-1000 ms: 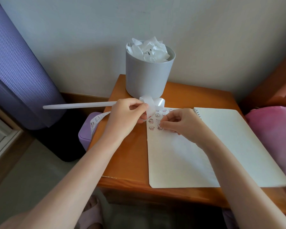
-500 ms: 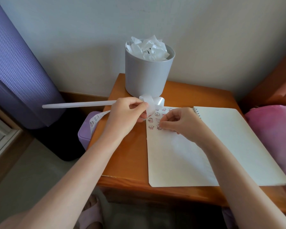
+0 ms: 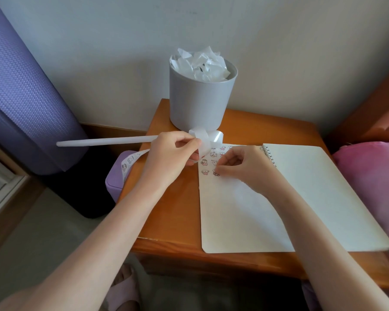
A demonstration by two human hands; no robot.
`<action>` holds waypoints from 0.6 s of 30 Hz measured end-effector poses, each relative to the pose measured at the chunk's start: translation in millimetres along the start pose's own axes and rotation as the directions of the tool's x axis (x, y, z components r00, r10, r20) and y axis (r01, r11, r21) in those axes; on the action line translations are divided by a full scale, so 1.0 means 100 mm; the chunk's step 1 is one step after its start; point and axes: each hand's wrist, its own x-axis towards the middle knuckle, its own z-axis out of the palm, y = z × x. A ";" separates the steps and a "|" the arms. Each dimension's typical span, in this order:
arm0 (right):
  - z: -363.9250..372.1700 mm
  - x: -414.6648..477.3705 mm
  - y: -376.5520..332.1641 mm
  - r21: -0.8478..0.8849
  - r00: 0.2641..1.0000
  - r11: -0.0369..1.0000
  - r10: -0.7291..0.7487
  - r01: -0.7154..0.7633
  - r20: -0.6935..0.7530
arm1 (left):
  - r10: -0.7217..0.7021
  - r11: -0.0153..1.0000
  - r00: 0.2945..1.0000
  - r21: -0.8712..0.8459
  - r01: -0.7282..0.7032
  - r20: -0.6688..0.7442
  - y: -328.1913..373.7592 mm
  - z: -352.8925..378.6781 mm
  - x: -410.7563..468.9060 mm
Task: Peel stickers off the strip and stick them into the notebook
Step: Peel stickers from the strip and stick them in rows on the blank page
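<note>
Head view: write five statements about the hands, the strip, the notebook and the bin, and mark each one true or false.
1. The left hand holds the sticker strip. True.
2. The right hand has its fingertips on a sticker on the left page of the notebook. True.
3. The notebook lies shut. False: it lies open on the wooden table.
4. The grey bin is empty. False: crumpled white paper scraps fill its top.
5. Stickers cover the bottom of the left page. False: they cluster at its top left corner, and the rest of it is bare.
</note>
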 end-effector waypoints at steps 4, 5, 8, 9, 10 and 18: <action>-0.03 0.03 0.05 -0.025 1.000 0.999 -0.021 0.021 -0.011 | -0.007 1.000 1.000 -0.008 0.007 0.006 0.00 0.00 0.00; -0.03 0.03 0.06 -0.037 0.999 0.999 -0.030 0.030 -0.016 | -0.008 1.000 1.000 -0.010 0.008 0.009 -0.01 0.01 0.00; -0.03 0.05 0.09 -0.043 0.999 0.999 -0.031 0.031 -0.013 | -0.010 1.000 1.000 -0.017 0.010 0.017 -0.01 0.01 0.00; -0.03 0.05 0.08 -0.021 1.000 1.000 -0.023 0.023 -0.014 | -0.009 1.000 1.000 -0.021 0.009 0.020 -0.01 0.02 0.00; -0.02 0.05 0.08 -0.001 1.000 1.000 -0.018 0.018 -0.018 | -0.006 1.000 1.000 -0.025 0.007 0.023 -0.01 0.02 0.00; -0.02 0.04 0.09 -0.043 0.999 0.999 -0.034 0.033 -0.034 | 0.023 0.998 0.999 -0.053 -0.020 0.047 -0.01 0.03 0.00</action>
